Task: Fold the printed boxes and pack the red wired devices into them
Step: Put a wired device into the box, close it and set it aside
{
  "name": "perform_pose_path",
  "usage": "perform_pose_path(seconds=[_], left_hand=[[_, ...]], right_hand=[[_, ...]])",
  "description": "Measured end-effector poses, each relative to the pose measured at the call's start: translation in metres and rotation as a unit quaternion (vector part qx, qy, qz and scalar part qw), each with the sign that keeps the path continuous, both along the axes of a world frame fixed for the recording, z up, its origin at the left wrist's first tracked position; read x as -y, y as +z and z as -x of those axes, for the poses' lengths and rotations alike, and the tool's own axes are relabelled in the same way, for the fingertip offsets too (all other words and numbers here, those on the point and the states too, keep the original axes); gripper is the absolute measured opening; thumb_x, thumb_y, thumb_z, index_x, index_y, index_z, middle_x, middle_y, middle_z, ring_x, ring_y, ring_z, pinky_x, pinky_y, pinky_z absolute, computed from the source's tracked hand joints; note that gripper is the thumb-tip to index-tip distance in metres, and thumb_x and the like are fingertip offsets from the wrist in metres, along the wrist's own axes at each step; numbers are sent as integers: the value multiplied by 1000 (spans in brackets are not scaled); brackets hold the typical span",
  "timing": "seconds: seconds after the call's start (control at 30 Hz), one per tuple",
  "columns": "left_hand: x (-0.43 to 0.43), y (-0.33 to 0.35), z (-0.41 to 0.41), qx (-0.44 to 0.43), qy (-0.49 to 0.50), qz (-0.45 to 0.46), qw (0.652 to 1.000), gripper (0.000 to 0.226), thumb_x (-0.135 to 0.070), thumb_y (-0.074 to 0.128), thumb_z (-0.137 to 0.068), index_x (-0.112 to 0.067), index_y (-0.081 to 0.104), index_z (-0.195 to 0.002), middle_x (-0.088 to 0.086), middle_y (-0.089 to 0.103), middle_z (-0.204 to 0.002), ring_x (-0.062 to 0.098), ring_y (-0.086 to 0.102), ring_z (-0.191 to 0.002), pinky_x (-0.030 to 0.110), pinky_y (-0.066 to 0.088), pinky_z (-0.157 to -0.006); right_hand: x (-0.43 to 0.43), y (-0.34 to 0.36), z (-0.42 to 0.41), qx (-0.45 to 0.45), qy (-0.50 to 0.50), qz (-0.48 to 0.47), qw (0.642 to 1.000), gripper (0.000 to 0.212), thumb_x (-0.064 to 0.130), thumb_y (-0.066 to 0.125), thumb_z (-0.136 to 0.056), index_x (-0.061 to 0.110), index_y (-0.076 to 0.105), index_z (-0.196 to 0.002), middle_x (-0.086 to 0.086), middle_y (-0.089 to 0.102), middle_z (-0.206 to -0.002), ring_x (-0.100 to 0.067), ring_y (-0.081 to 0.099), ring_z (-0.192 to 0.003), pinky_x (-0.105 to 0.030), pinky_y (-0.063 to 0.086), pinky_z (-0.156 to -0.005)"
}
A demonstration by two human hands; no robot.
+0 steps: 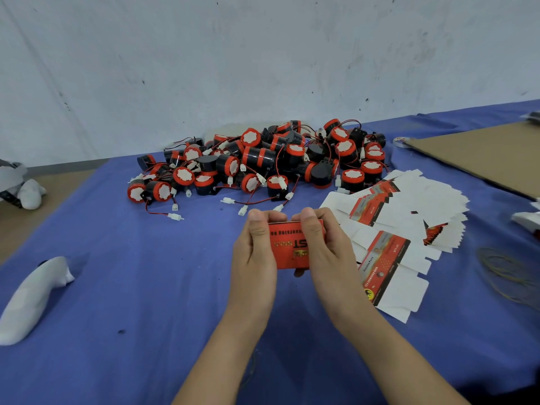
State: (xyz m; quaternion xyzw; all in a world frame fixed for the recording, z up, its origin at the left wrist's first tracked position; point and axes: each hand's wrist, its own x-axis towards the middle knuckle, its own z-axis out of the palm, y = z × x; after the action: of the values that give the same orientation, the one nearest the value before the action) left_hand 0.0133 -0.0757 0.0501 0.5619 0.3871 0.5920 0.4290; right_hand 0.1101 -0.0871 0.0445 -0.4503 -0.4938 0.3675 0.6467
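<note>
Both hands hold one red printed box (287, 247) above the blue table (146, 287), in the middle of the view. My left hand (255, 247) grips its left side with the thumb on the top edge. My right hand (324, 244) grips its right side, thumb laid over the printed face. Behind the box lies a large pile of red and black wired devices (263, 162) with white connectors. To the right spreads a fan of flat unfolded printed boxes (403, 229), white with red panels.
A white padded object (32, 296) lies at the left near the table edge. A brown cardboard sheet (479, 156) covers the back right. Thin rubber bands (508, 276) lie at the right. A white wall stands behind the table.
</note>
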Motion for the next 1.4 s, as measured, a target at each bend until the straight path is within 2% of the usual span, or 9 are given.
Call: perform_pose_path(seconds=[0.1,0.2,0.4,0.63,0.8,1.0,1.27,1.33,1.4], left_hand=[[3,3,1,-29,-37,-9,999,31,-53,50,-91,-27,61,-104,-16,70,-88,0,68,-74,10,50,-58],[3,4,1,-43,-35,-10,998,30,-46,63,-85,-26,58,-106,-17,68,-91,0,69,-80,11,51,-57],[4,4,1,-63,-3,-19,998,16,-36,59,-96,-21,58,-99,-18,68,-85,-1,67,-75,9,49,-53],[1,0,5,-79,13,-4,997,19,-41,52,-99,-23,59,-99,-9,68,-89,3,66,-76,11,49,-57],[0,-1,4,-76,9,-19,997,26,-37,43,-104,-19,60,-98,-10,65,-77,0,62,-66,10,46,-52],[-1,-3,2,-53,22,-26,998,33,-33,35,-108,-20,63,-95,-6,67,-81,1,63,-62,11,47,-50],[-7,-4,4,-14,22,18,999,49,-53,30,-100,-27,70,-93,-11,74,-81,4,70,-69,10,49,-55],[-6,-2,4,-20,6,20,1000,46,-55,34,-98,-26,69,-96,-13,74,-82,3,70,-70,9,49,-55],[-4,-3,3,-39,-7,0,999,34,-49,43,-99,-24,65,-98,-15,71,-80,-1,67,-68,8,47,-53]], right_hand=[[1,1,-3,-11,4,-3,1000,34,58,43,-90,28,60,-93,11,69,-80,-6,66,-68,-22,53,-54],[2,-2,-3,-4,21,6,1000,36,56,40,-94,26,58,-99,11,71,-90,-6,68,-75,-23,55,-59],[1,-2,1,-4,39,19,999,37,58,44,-91,25,57,-100,10,72,-92,-8,70,-77,-23,54,-59],[-5,-6,2,-8,33,36,999,37,54,42,-97,20,58,-100,-3,69,-87,-14,68,-74,-25,54,-57],[-5,-8,2,-7,22,33,999,42,60,36,-93,25,58,-98,9,65,-75,-9,67,-71,-24,55,-57],[-2,-8,2,-3,14,24,1000,41,57,31,-95,27,59,-100,10,67,-79,-6,65,-68,-22,55,-57],[0,-6,3,-15,10,31,999,44,60,31,-92,28,60,-100,12,68,-82,-5,65,-69,-21,54,-57],[-2,-7,2,-21,9,31,999,44,61,33,-91,28,60,-100,12,68,-80,-6,66,-70,-22,55,-58],[-1,-5,3,-26,17,30,999,40,62,38,-90,29,60,-98,10,68,-79,-8,67,-72,-23,55,-58]])
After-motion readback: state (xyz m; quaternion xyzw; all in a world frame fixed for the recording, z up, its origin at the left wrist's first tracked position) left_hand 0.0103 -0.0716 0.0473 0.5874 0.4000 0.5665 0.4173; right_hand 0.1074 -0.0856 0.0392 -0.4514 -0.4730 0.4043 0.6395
